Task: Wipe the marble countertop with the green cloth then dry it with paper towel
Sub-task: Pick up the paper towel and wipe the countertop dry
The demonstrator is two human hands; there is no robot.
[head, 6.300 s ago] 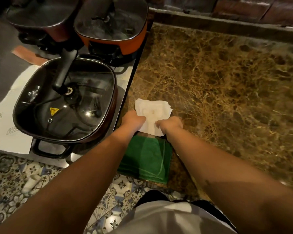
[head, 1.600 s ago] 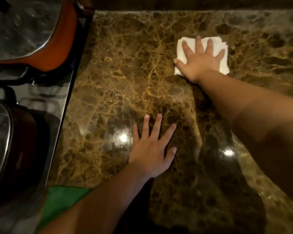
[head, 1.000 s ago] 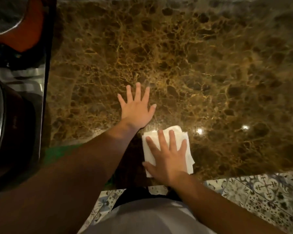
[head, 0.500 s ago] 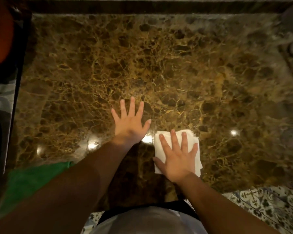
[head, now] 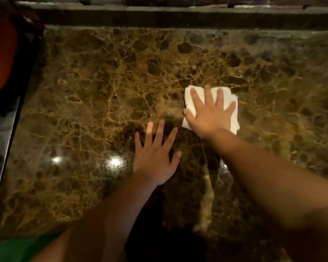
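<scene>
A folded white paper towel [head: 234,120] lies on the brown marble countertop [head: 102,87], a little right of the middle. My right hand [head: 209,116] presses flat on top of it with the fingers spread, covering most of it. Just to its near left, my left hand [head: 155,159] rests palm-down on the bare marble, fingers apart, holding nothing. The green cloth [head: 17,248] shows at the bottom left corner, partly hidden under my left forearm.
An orange pot [head: 0,59] and the dark stove edge [head: 2,138] border the countertop on the left. A raised stone ledge [head: 159,17] runs along the back. Bright light spots reflect on the marble left of my left hand.
My right hand has pushed the paper towel away from the front edge, further back and to the right. My left hand stays flat on the marble. The view has tilted up and the floor is out of sight.
</scene>
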